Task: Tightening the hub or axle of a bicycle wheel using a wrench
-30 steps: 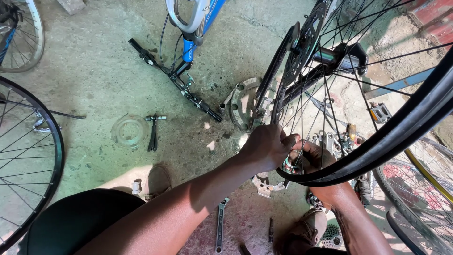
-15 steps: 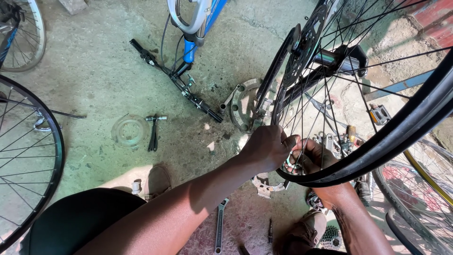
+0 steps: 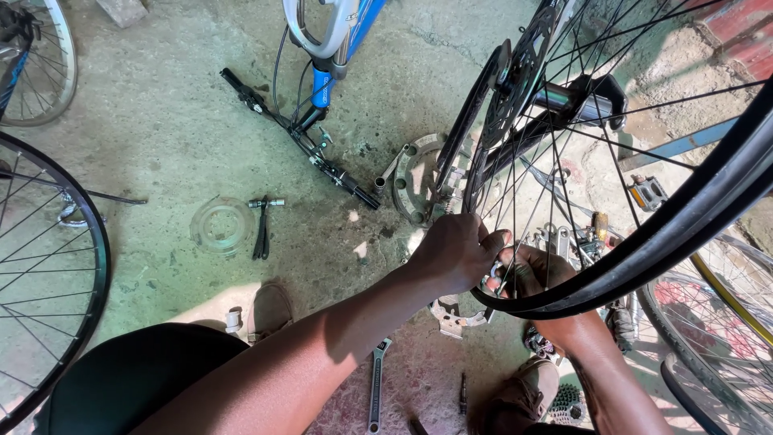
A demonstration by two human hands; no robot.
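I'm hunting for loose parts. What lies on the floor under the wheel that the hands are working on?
Under the wheel, a flat metal disc, a pedal and small metal parts show through the spokes. The left hand and right hand cover whatever lies beneath them.

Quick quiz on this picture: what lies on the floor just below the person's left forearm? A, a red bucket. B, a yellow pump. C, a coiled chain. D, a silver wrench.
D: a silver wrench lies on the floor under the left forearm, while the left hand and right hand meet at the rim of the bicycle wheel.
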